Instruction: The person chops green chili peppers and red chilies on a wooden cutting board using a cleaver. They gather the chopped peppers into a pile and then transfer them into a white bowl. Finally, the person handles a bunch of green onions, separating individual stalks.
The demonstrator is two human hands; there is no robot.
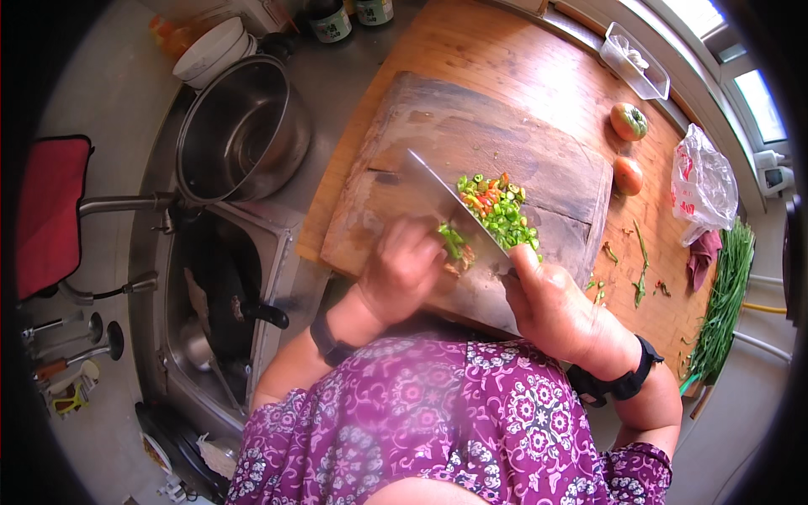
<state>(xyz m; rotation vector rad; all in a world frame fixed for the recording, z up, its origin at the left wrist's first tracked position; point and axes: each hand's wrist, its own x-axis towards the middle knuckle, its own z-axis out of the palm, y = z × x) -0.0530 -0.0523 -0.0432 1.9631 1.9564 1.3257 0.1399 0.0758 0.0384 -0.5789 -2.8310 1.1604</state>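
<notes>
My right hand (550, 291) grips the handle of a kitchen knife (459, 213), whose wide blade slants up and left over a worn wooden cutting board (416, 126). Chopped green and red peppers (505, 214) lie in a pile along the blade's far side. On its near side, beside my left hand (407, 262), are more pepper pieces (456, 246). My left hand is blurred and its fingers are curled; whether they hold anything cannot be told.
Two tomatoes (629, 121), a plastic tray (634, 60), a plastic bag (702, 180) and long green stalks (723, 297) line the right side. At left stand a deep metal pot (287, 148), a sink (268, 259) holding a dark pan (221, 278), and stacked bowls (211, 53).
</notes>
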